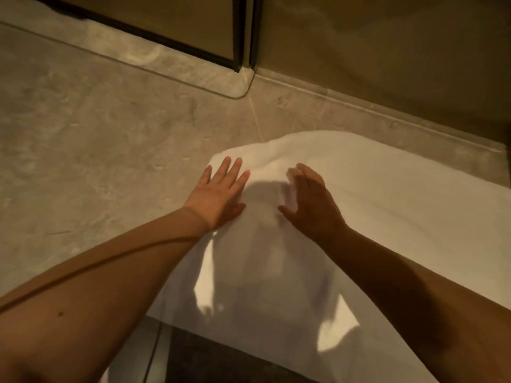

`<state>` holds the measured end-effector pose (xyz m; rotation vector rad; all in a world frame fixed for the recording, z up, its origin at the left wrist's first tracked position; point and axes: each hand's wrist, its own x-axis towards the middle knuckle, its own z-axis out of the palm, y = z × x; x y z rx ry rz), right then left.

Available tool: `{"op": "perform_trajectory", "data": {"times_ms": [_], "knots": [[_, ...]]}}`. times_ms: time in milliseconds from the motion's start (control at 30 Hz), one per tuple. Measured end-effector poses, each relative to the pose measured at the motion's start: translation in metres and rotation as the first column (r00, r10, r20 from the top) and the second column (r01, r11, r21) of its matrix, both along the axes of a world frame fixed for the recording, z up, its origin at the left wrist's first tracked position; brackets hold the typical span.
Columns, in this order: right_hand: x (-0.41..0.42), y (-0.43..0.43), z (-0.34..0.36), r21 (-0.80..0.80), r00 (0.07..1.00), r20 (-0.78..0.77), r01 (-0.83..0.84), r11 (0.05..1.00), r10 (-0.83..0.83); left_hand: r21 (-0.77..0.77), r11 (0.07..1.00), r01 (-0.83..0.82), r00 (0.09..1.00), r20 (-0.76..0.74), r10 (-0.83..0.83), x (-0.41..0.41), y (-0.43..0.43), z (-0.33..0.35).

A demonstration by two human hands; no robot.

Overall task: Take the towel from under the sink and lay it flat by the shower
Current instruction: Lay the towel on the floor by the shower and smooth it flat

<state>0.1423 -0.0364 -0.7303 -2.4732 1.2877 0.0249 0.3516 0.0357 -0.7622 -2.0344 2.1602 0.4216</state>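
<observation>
Beige floor tile (96, 150), mottled like marble & matte, w/ thin pale grout lines, filled most of the view; L hand (218, 193) lay palm-down on it at the towel's left edge, fingers straight & slightly spread, thumb out to the side, gripping nothing, heel & thumb pressing on cloth; R hand (309, 200) was palm-down just beside it, in shadow, thumb pointing toward the L hand, fingers stretched fwd but blurred, so couldn't tell if fingertips touched the fabric; nothing was held in it; both forearms bare, reaching in from the near edge. White towel (387, 194) was spread on the floor under & btwn the hands, soft, thick-looking, roughly rectangular w/ a rounded far-left corner; a low ripple ran across the far end near the fingers, rest mostly flat; arm & head shadows fell on its middle. Towel's far side lay near a pale raised kerb (401, 117) below a tan wall (387, 51); a black-framed panel (166, 37) & a clear glass edge (243, 92) w/ rounded corner stood far left; a dark speckled strip (221, 360) showed at the towel's near edge.
</observation>
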Motion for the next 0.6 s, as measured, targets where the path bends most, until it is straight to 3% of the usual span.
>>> {"op": "perform_trajectory", "data": {"times_ms": [100,333,467,600], "knots": [[0.028,-0.027,0.009,-0.132,0.997,-0.033,-0.067,0.989,0.063,-0.007,1.000,-0.015,1.000,-0.019,0.014,0.002,-0.001,0.000],[0.065,-0.049,0.006,-0.024,0.976,-0.167,-0.145,0.989,0.139,-0.054,0.996,-0.071,0.994,-0.085,0.067,0.005,-0.001,0.000],[0.052,-0.033,0.005,-0.150,0.979,-0.142,-0.166,0.975,0.145,-0.121,0.984,-0.133,0.984,-0.137,0.116,0.008,0.002,0.004],[0.031,-0.014,0.000,-0.128,0.983,-0.054,-0.182,0.975,0.177,-0.206,0.962,-0.181,0.972,-0.188,0.143,0.011,0.003,0.009]]}}
